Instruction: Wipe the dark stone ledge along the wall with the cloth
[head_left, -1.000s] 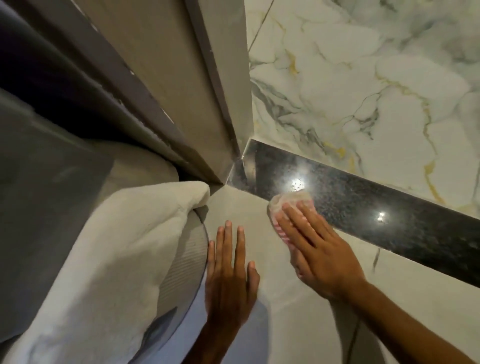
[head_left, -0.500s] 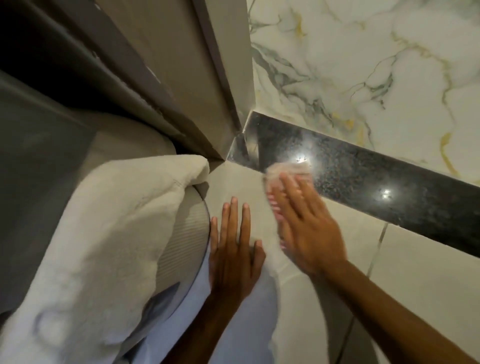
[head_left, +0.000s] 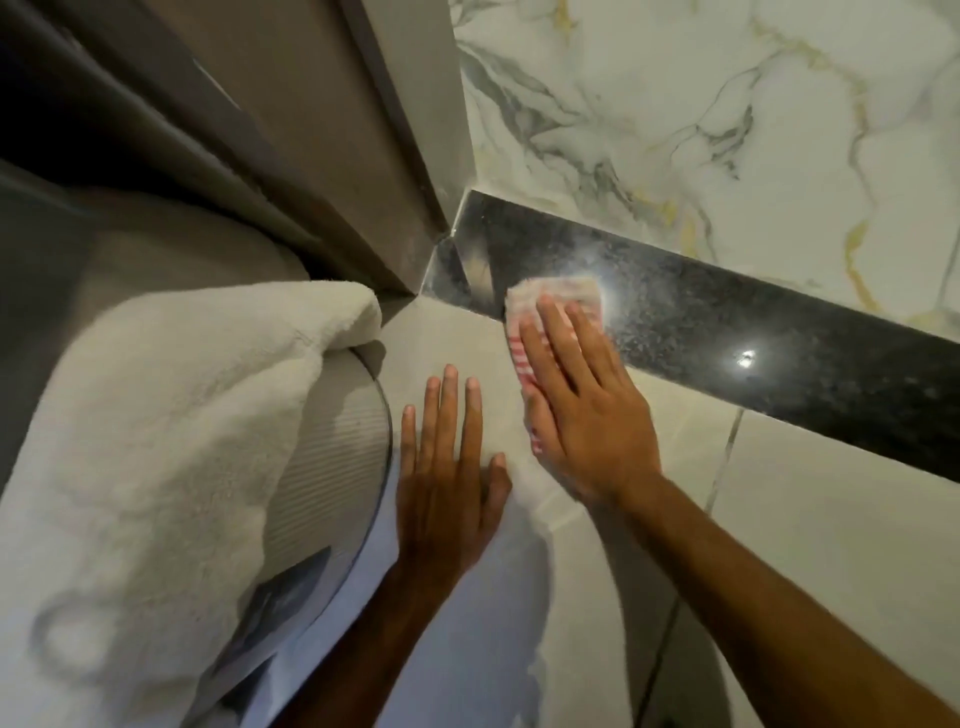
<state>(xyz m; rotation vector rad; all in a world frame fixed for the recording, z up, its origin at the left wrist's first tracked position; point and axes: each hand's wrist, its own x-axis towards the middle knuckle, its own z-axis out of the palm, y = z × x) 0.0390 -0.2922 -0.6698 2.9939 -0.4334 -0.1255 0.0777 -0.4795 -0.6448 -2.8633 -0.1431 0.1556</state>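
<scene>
A dark speckled stone ledge (head_left: 727, 332) runs from the corner at the centre down to the right edge, between the marble wall and the beige tiles. My right hand (head_left: 582, 405) lies flat on a pink-and-white striped cloth (head_left: 550, 296) and presses it onto the ledge near its left end. The cloth's top edge shows beyond my fingertips; the rest is hidden under the palm. My left hand (head_left: 447, 473) rests flat on the beige tile beside it, fingers spread, holding nothing.
A thick white towel (head_left: 171, 426) hangs over a rounded grey ribbed object (head_left: 332, 457) at the left. A grey door frame (head_left: 363, 145) meets the ledge's left end in the corner. White marble wall (head_left: 727, 119) rises behind the ledge.
My right hand has slid the cloth a little up onto the ledge. The view has shifted slightly. My left hand stays flat on the tile.
</scene>
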